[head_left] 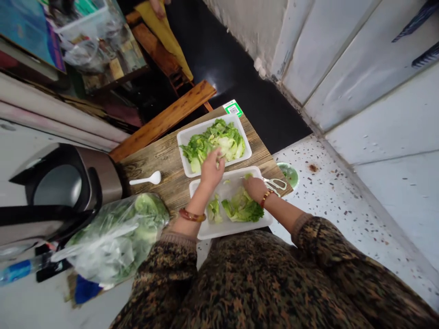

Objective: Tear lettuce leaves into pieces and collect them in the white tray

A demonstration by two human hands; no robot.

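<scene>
The far white tray [185, 170] holds a heap of torn lettuce [214, 139]. Over its near rim is my left hand [212, 168], fingers slightly apart and nothing visible in them. Closer to my body, a second white tray [206, 232] contains larger lettuce pieces [242, 206] and a few loose bits. My right hand [254, 188] is down inside this near tray at its right side, fingers curled on lettuce and partly hidden from above. Just beyond that hand, white-handled scissors [277, 184] lie by the tray's right edge.
On the wooden table [147, 157] lie a white spoon [147, 178] and a QR-code card [233, 108]. A plastic bag of greens [116, 233] and a dark appliance [68, 178] stand left. A green bowl [288, 175] is below the right edge. Another person's hand [158, 7] shows far off.
</scene>
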